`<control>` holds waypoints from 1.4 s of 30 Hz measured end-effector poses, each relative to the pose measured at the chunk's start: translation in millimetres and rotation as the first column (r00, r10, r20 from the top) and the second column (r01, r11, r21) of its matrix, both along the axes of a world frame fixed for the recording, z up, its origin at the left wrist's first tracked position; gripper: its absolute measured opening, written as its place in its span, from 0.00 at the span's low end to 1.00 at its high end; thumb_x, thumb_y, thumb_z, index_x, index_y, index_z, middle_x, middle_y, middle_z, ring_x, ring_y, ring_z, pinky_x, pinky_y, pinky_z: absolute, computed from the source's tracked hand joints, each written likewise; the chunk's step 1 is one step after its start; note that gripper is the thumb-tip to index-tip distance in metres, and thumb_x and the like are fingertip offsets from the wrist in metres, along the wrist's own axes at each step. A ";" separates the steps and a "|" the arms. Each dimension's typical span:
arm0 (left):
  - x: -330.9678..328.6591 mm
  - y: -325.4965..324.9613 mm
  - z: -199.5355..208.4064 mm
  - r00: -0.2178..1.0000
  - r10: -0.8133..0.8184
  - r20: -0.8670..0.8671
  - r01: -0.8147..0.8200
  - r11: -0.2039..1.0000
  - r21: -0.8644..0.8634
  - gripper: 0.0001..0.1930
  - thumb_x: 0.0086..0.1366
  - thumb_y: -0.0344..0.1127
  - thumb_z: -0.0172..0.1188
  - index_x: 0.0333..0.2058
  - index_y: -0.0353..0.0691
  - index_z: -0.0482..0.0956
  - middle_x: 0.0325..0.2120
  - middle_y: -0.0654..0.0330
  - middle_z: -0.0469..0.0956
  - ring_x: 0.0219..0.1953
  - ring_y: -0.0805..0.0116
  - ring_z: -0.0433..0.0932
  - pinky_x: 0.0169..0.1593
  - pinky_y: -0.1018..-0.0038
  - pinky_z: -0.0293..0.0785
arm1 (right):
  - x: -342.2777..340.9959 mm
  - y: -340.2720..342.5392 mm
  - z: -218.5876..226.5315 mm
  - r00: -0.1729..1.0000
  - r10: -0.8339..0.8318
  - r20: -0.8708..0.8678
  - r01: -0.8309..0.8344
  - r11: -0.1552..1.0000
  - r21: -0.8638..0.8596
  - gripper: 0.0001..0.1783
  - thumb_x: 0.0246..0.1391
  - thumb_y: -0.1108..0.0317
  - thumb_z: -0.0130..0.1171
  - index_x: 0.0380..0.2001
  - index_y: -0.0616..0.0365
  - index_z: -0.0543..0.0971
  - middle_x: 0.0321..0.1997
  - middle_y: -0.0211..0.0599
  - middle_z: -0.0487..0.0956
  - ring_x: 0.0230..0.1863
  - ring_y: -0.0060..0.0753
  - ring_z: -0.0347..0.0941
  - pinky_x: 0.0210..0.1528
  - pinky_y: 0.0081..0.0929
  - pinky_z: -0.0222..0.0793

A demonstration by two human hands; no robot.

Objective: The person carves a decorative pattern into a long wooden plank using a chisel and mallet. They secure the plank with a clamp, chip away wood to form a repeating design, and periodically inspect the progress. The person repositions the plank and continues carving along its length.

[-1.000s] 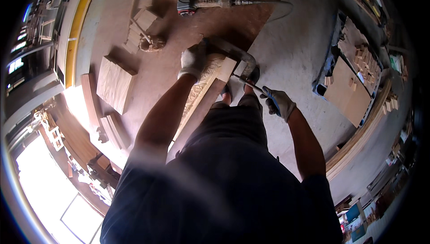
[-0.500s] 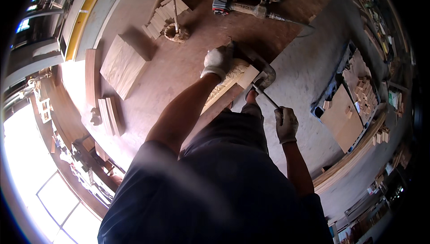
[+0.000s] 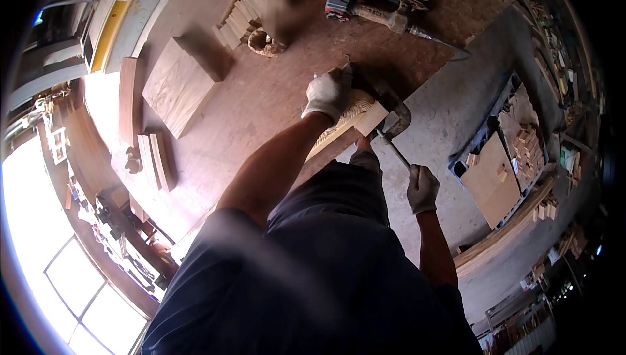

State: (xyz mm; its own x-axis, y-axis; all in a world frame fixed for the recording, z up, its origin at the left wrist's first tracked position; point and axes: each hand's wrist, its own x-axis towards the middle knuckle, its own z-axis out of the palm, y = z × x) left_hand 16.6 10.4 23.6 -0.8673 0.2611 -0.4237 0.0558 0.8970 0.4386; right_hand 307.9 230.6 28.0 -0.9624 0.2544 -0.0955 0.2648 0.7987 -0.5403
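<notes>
While right grip (image 3: 424, 189) encloses one rod (image 3: 394, 150) | left grip (image 3: 328, 91): can't tell | one clamp (image 3: 405, 118)

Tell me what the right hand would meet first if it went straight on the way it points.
The right hand, gripping a metal rod, would probably meet the curved metal clamp first, though depth is unclear.

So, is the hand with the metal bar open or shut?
Shut. The gloved right hand is curled around the near end of the metal bar.
</notes>
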 end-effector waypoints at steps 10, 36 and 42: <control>2.8 -4.0 -12.4 0.993 -0.037 -0.110 0.040 0.999 0.025 0.24 0.77 0.54 0.40 0.44 0.48 0.84 0.40 0.49 0.85 0.44 0.40 0.83 0.51 0.49 0.77 | -15.0 24.2 9.1 0.779 -0.098 0.619 0.563 0.542 -0.623 0.21 0.72 0.59 0.50 0.30 0.63 0.80 0.22 0.38 0.80 0.17 0.26 0.76 0.19 0.24 0.70; -3.6 -5.0 -2.2 0.998 0.045 0.046 -0.049 0.994 0.098 0.26 0.75 0.56 0.44 0.45 0.43 0.84 0.42 0.45 0.84 0.47 0.40 0.82 0.53 0.51 0.76 | -30.9 34.1 15.5 0.628 -0.030 0.778 0.745 0.310 -0.590 0.23 0.70 0.52 0.53 0.33 0.64 0.81 0.24 0.40 0.80 0.20 0.34 0.77 0.24 0.31 0.76; -14.9 -8.1 40.7 0.950 0.135 0.281 -0.185 0.970 0.160 0.33 0.71 0.66 0.48 0.44 0.40 0.88 0.43 0.42 0.85 0.50 0.43 0.82 0.56 0.55 0.75 | 3.7 16.1 2.4 0.653 -0.239 0.719 0.750 0.070 -0.658 0.24 0.71 0.49 0.52 0.43 0.63 0.80 0.31 0.39 0.82 0.28 0.33 0.81 0.32 0.30 0.79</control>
State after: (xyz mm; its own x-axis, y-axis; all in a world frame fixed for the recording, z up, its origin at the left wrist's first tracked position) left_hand 1.7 2.3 64.3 -0.7663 0.2227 -0.6026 -0.2224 0.7880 0.5741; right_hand 311.6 246.8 30.4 -0.4476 0.1551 -0.8807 0.7143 -0.5305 -0.4565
